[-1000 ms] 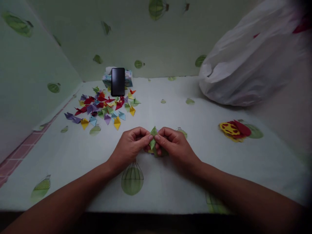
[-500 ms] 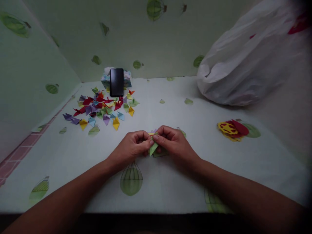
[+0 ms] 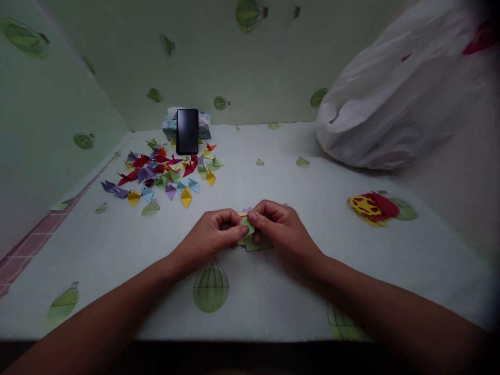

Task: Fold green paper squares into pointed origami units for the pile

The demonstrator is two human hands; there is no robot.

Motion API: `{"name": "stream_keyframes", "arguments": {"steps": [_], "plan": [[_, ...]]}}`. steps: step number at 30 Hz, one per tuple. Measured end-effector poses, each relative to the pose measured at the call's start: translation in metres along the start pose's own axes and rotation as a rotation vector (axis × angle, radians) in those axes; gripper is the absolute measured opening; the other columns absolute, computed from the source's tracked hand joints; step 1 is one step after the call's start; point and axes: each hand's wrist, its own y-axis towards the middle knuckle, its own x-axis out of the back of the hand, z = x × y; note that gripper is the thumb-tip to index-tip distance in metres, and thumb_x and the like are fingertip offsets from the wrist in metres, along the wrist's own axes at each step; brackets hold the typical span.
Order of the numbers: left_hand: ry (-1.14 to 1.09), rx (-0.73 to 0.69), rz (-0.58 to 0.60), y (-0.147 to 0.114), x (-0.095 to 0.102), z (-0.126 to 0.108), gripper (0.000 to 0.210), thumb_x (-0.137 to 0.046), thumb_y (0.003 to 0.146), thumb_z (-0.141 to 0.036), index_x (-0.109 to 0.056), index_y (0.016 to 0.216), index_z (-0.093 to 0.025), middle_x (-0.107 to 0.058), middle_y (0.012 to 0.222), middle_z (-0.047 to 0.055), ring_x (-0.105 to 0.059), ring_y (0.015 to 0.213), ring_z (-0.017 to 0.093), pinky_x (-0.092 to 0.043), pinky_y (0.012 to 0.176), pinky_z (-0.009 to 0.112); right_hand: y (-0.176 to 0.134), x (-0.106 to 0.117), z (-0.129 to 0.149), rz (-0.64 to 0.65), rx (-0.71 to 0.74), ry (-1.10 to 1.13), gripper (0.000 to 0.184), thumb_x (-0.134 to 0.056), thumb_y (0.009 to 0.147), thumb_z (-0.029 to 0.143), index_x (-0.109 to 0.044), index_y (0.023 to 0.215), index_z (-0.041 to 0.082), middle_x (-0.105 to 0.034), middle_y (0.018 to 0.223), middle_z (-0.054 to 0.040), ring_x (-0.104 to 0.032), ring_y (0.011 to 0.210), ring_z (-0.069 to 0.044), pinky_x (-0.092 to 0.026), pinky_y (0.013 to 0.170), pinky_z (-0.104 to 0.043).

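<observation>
Between my two hands is a small piece of folded green paper [image 3: 246, 226], pinched at its edges. My left hand [image 3: 221, 229] grips it with thumb and forefinger from the left. From the other side my right hand [image 3: 278, 226] pinches the same paper, its fingertips close to the left thumb. Under and behind the hands lie several square paper sheets [image 3: 258, 244], green, yellow and lilac where they show. The hands cover much of the folded paper, so its full shape is hidden.
Many colourful folded paper cranes [image 3: 164, 174] lie at the back left. A black phone [image 3: 187, 132] leans on a tissue box [image 3: 204, 126] behind them. At right are yellow and red cut-out pieces [image 3: 371, 207] and a large white plastic bag [image 3: 383, 109].
The green paper has turned from a narrow downward point to a broader, flatter shape between the fingers. My right hand has shifted slightly; the left stays in place.
</observation>
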Motion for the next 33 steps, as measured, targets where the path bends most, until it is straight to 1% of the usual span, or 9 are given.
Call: {"name": "stream_keyframes", "arguments": {"steps": [4,8,11,14,18,22,26,29,33], "plan": [[-0.059,-0.027,-0.019,0.0015,0.0008,0.0000,0.019,-0.067,0.081,-0.031,-0.060,0.075,-0.014,-0.062,0.064,-0.001,-0.055,0.059,0.009,-0.043,0.060,0.022,0.0001,0.0012,0.0000,-0.101,0.041,-0.018,0.028,-0.064,0.086,0.039,-0.059,0.071,0.017,-0.057,0.055,0.0030,-0.049,0.054,-0.010,-0.036,0.053,-0.024],[-0.068,-0.077,-0.089,0.0028,0.0027,0.0018,0.017,-0.065,0.084,-0.030,-0.060,0.079,-0.014,-0.063,0.065,-0.001,-0.058,0.060,0.011,-0.047,0.061,0.023,0.0029,0.0019,-0.0009,-0.132,0.078,-0.002,0.027,-0.068,0.083,0.037,-0.059,0.068,0.017,-0.058,0.058,0.0030,-0.049,0.054,-0.009,-0.037,0.053,-0.023],[-0.042,-0.114,-0.133,0.0035,0.0037,0.0017,0.016,-0.064,0.085,-0.029,-0.060,0.080,-0.014,-0.062,0.064,-0.001,-0.057,0.061,0.011,-0.046,0.062,0.023,0.0048,0.0017,-0.0012,-0.128,0.066,0.024,0.027,-0.069,0.082,0.036,-0.059,0.068,0.016,-0.059,0.060,0.0026,-0.050,0.053,-0.008,-0.038,0.053,-0.023],[-0.036,-0.103,-0.130,0.0037,0.0035,0.0001,0.016,-0.065,0.084,-0.029,-0.062,0.082,-0.014,-0.060,0.062,-0.002,-0.055,0.060,0.010,-0.045,0.062,0.023,0.0046,0.0011,-0.0012,-0.113,0.059,0.015,0.025,-0.068,0.083,0.036,-0.059,0.069,0.017,-0.060,0.059,0.0023,-0.052,0.054,-0.009,-0.041,0.054,-0.023],[-0.040,-0.079,-0.092,0.0025,0.0026,-0.0007,0.023,-0.066,0.083,-0.032,-0.060,0.069,-0.014,-0.054,0.057,-0.004,-0.048,0.054,0.008,-0.039,0.057,0.022,0.0015,-0.0001,-0.0009,-0.093,0.065,-0.024,0.024,-0.066,0.085,0.034,-0.060,0.070,0.017,-0.060,0.059,0.0018,-0.053,0.056,-0.010,-0.042,0.055,-0.023],[-0.044,-0.116,-0.131,0.0014,0.0033,-0.0009,0.023,-0.065,0.084,-0.032,-0.061,0.070,-0.015,-0.055,0.058,-0.004,-0.048,0.054,0.008,-0.040,0.057,0.022,0.0012,0.0000,-0.0007,-0.090,0.045,-0.010,0.024,-0.063,0.086,0.035,-0.059,0.071,0.018,-0.062,0.061,0.0012,-0.054,0.056,-0.011,-0.042,0.055,-0.023],[0.092,-0.168,-0.174,0.0005,0.0049,-0.0051,0.019,-0.067,0.082,-0.030,-0.063,0.070,-0.015,-0.054,0.056,-0.004,-0.048,0.053,0.008,-0.039,0.055,0.021,0.0047,0.0033,0.0010,-0.034,0.036,-0.057,0.024,-0.065,0.085,0.038,-0.060,0.075,0.017,-0.062,0.064,0.0010,-0.054,0.057,-0.010,-0.041,0.055,-0.023],[0.191,-0.201,-0.164,-0.0008,0.0042,-0.0077,0.019,-0.065,0.082,-0.028,-0.065,0.070,-0.014,-0.055,0.056,-0.004,-0.049,0.054,0.009,-0.040,0.055,0.021,0.0051,0.0047,0.0021,-0.011,0.042,-0.118,0.022,-0.067,0.083,0.037,-0.061,0.077,0.017,-0.060,0.061,0.0020,-0.051,0.056,-0.010,-0.038,0.053,-0.023],[0.072,-0.164,-0.142,-0.0012,0.0023,-0.0072,0.019,-0.066,0.082,-0.029,-0.063,0.071,-0.014,-0.056,0.058,-0.003,-0.051,0.056,0.009,-0.042,0.056,0.021,0.0032,0.0034,0.0017,-0.033,0.055,-0.097,0.025,-0.065,0.085,0.038,-0.059,0.072,0.017,-0.061,0.060,0.0015,-0.051,0.055,-0.010,-0.038,0.053,-0.023]]}}
